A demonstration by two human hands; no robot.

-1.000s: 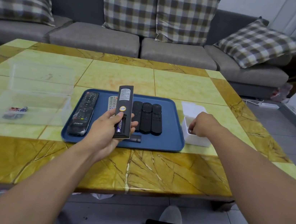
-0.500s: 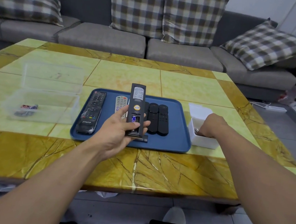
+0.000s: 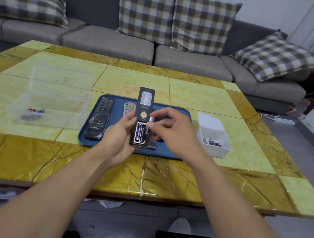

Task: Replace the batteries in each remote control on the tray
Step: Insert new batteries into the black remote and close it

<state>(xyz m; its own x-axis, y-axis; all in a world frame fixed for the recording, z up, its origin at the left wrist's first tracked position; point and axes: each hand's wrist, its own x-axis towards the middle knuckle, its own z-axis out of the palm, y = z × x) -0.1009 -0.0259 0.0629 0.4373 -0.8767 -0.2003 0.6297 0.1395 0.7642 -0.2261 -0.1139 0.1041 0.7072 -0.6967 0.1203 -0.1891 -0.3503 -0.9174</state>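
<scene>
Your left hand (image 3: 119, 134) cradles a black remote control (image 3: 143, 115) from below, fingers curled round its edges, back side up with the battery compartment open. Your right hand (image 3: 172, 132) pinches a battery (image 3: 150, 122) between thumb and fingertips, right at the compartment's right edge; one blue battery already sits in the left slot.

You work over a glossy table (image 3: 184, 178) tiled in pale green with a yellow-brown marbled border, facing a grey sofa (image 3: 110, 42) with checked cushions and a tiled floor to the right.

You hold the remote just above the near part of a blue tray (image 3: 87, 139), its long axis running away from you, compartment end nearest you, label end toward the sofa. On the tray, a black remote with buttons up (image 3: 100, 117) lies to the left and a grey remote (image 3: 129, 108) beside it. A white box of batteries (image 3: 214, 140) stands just right of the tray, and a clear plastic container (image 3: 52, 105) with a few batteries stands to its left.
</scene>
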